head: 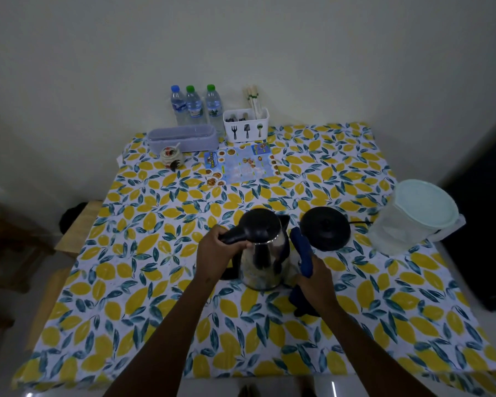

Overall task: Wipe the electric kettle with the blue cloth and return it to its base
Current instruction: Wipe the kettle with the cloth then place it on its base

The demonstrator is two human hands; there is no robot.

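Note:
The steel electric kettle (265,262) with a black lid stands on the lemon-print table (161,282), off its base. My left hand (216,250) is closed around the kettle's black handle on its left side. My right hand (315,277) grips the blue cloth (301,247), held just to the right of the kettle's body; part of the cloth hangs down below the hand. The round black base (325,228) lies on the table to the right of the kettle and slightly behind it, with its cord running right.
A translucent lidded jug (415,217) stands at the right edge. Along the far side are three water bottles (195,106), a white cutlery caddy (246,126), a grey box (182,138), a small jar (171,156) and a menu leaflet (241,166). A wooden stool (75,224) sits left.

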